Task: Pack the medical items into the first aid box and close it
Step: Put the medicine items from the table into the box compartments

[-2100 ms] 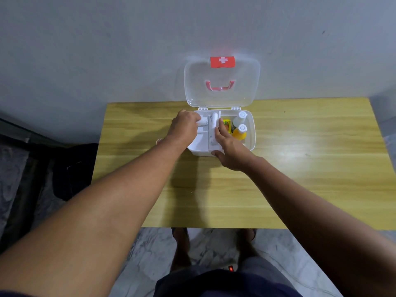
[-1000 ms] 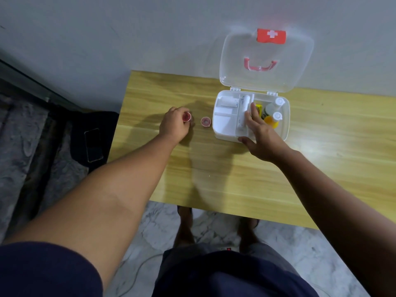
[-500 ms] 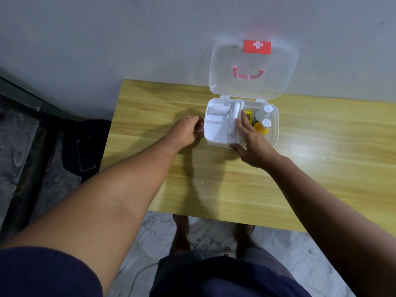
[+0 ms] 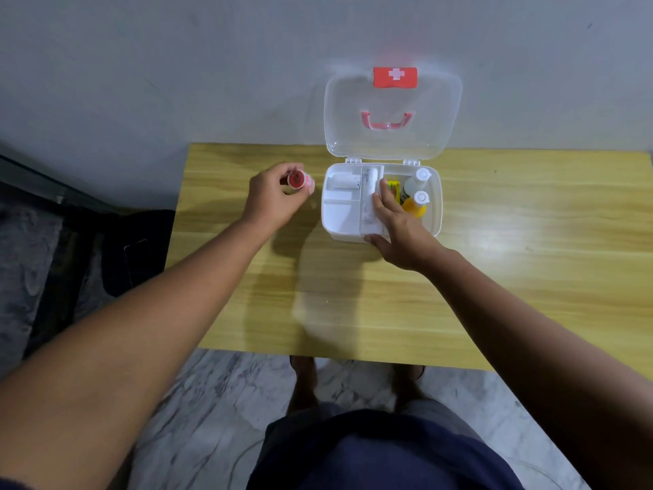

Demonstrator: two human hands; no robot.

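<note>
Left hand (image 4: pixel 274 198) is raised left of the box (image 4: pixel 436 221), fingers curled round small red jars (image 4: pixel 299 180); right hand (image 4: pixel 397 229) rests on the box's front (fingers inside, thumb outside).

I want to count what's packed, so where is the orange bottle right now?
In the head view, the orange bottle sits in the right compartment of the open first aid box, nearer the person than the white bottle and just beside the right hand.

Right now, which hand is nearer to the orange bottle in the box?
Right. The right hand rests on the box, its fingers just beside the orange bottle. The left hand is outside the box, off to its left, holding small red items.
</note>
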